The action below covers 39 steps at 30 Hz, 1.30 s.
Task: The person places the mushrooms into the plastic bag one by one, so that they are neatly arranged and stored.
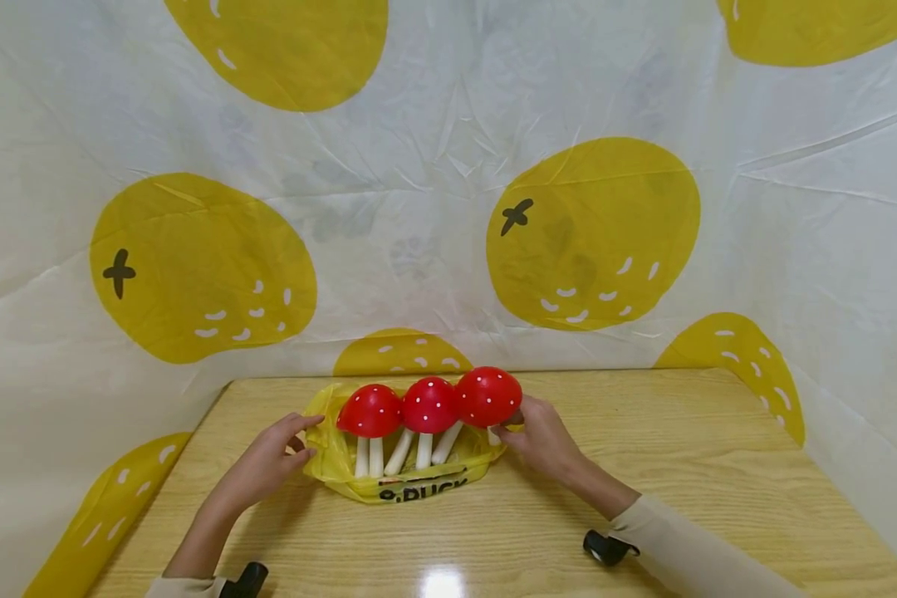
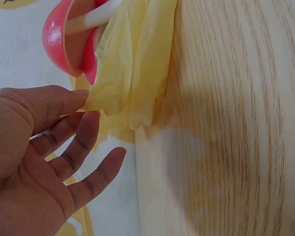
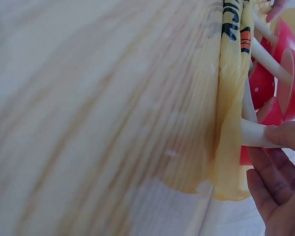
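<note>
A yellow plastic bag (image 1: 347, 483) with dark lettering lies on the table, its mouth spread wide. In it are several toy mushrooms with white stems and white-dotted red caps, such as the middle one (image 1: 429, 405); some overlap, partly hidden. At the bag's left side, my left hand (image 1: 269, 461) pinches its rim (image 2: 113, 88) between thumb and a finger, the other fingers loosely spread. My right hand (image 1: 544, 440) grips the rightmost mushroom (image 1: 489, 397) by its stem (image 3: 258, 132), thumb on the near side. That mushroom's cap stands at the bag's right end.
The wooden table (image 1: 688, 482) reaches back to a white cloth (image 1: 411, 199) printed with large yellow fruit, which hangs behind and at both sides. A black wrist strap (image 1: 607, 548) shows on the right sleeve, another dark device (image 1: 247, 580) by the left.
</note>
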### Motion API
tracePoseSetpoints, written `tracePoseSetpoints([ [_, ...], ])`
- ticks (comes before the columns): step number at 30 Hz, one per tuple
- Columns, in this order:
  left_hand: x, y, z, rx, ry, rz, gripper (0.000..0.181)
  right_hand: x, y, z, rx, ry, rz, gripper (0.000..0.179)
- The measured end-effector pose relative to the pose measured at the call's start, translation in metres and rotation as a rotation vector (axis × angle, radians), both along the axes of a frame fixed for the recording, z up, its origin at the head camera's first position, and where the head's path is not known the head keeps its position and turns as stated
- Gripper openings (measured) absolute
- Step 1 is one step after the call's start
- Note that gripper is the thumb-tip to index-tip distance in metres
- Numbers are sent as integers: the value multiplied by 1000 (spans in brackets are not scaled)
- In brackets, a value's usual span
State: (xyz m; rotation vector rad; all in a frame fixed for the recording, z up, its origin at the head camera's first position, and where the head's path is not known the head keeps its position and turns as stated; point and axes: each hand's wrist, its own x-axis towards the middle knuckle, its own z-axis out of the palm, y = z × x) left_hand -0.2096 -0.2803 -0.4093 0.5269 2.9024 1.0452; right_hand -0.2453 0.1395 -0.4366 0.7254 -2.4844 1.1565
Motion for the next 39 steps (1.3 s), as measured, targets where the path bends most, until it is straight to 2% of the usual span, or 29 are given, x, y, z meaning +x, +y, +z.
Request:
tracePoseSetpoints([
  [9,0,-1,-2,-4,-3,-6,47,-2,3,0,57,-110,21,41],
  [12,-1,0,-3,-6,4,-5,47,-3,5,1,74,-116,33,40],
  [14,-1,0,-4,-6,4,-6,47,-3,8,2,125,-85,18,38],
  [17,-1,-1,-4,-6,1,-6,47,-2,15,7,267,25,-41,41],
  [20,0,-1,-3,-10,-3,-1,47,-1,20,16,394,121,-112,53],
  [22,0,-1,-2,-8,-2,-1,47,-1,23,21,423,125,-133,61],
  [26,0,-1,-1,-6,-3,-1,47,-4,26,28,398,54,-140,82],
  [30,0,-1,0,-3,-14,1,47,-10,26,31,264,-60,-77,95],
  [34,0,-2,-1,0,-22,0,47,-15,22,36,115,-131,-19,84],
  [36,0,-2,-1,0,-23,0,47,-17,19,39,91,-132,-11,77],
  [39,0,-2,-1,-1,-22,3,47,-18,14,45,117,-111,-22,72],
])
